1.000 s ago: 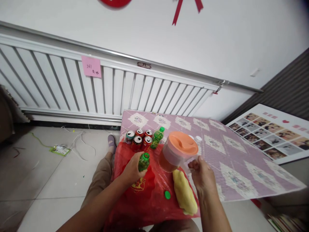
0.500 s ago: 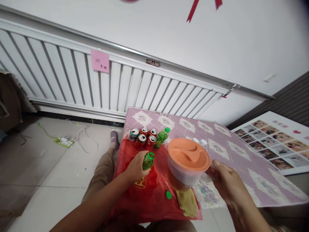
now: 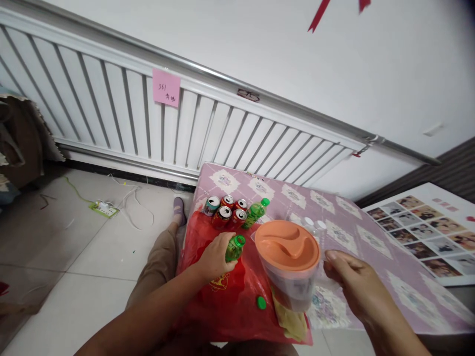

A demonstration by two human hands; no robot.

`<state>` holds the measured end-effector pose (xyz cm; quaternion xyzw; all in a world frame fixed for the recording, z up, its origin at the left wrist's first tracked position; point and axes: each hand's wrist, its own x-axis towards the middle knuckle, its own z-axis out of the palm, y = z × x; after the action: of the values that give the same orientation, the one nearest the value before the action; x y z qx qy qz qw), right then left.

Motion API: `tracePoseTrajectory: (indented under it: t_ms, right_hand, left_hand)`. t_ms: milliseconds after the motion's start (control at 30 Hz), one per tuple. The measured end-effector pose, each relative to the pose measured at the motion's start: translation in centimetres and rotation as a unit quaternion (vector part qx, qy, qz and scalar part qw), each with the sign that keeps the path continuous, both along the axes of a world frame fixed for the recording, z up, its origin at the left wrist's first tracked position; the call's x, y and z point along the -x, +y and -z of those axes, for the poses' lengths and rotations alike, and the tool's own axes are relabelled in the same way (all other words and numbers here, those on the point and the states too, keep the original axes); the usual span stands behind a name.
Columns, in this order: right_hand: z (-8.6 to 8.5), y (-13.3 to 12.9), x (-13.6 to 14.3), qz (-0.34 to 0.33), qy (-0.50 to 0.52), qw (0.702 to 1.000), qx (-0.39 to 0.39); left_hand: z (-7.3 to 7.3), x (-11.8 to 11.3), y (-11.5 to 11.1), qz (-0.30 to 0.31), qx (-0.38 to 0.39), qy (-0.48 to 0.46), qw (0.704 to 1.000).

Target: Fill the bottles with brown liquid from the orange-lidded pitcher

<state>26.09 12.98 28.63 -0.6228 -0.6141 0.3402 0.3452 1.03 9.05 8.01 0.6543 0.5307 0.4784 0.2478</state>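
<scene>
My left hand [image 3: 217, 259] is wrapped round an uncapped green bottle [image 3: 235, 248], its open mouth facing up. In my right hand [image 3: 351, 279] is the handle of a clear plastic pitcher [image 3: 293, 287] with an orange lid [image 3: 287, 245]. Some brownish liquid shows low in the pitcher. A green cap [image 3: 261, 302] lies on the red plastic sheet [image 3: 222, 316] between the two. Under the pitcher, partly hidden by it, is a yellowish cloth [image 3: 291, 324].
Several drink cans [image 3: 224, 213] stand beyond the bottle, beside a capped green bottle [image 3: 256, 212]. Clear bottles with white caps [image 3: 321, 225] are behind the pitcher on the patterned cloth [image 3: 341, 237]. A power strip [image 3: 104, 208] with cables lies on the floor; a radiator [image 3: 211, 128] lines the wall.
The view has shifted slightly, moving the surroundings rightward. The pitcher has dropped a little and moved closer to the cloth, looking more upright. My left hand still holds the uncapped bottle.
</scene>
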Motion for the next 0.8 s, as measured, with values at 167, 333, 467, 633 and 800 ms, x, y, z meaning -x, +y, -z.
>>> tracePoseTrajectory:
  t_ms: [167, 333, 467, 633, 800]
  right_hand:
    - [-0.5, 0.3, 0.5, -0.017, -0.026, 1.000, -0.006]
    - [-1.4, 0.3, 1.8, -0.038, -0.063, 0.997, -0.016]
    - [-2.0, 0.4, 2.6, -0.060, -0.107, 0.992, -0.040]
    - [-2.2, 0.6, 2.8, -0.068, -0.155, 0.984, -0.053]
    - [-2.1, 0.9, 2.7, -0.084, -0.174, 0.980, -0.042]
  left_hand:
    - [0.2, -0.1, 0.1, -0.004, 0.004, -0.002, 1.000]
    - [0.2, -0.1, 0.1, -0.006, 0.009, 0.003, 1.000]
    - [0.1, -0.1, 0.0, -0.008, 0.013, 0.007, 1.000]
    - [0.0, 0.0, 0.0, -0.005, 0.015, 0.010, 1.000]
    - [0.1, 0.0, 0.1, -0.004, 0.020, 0.014, 1.000]
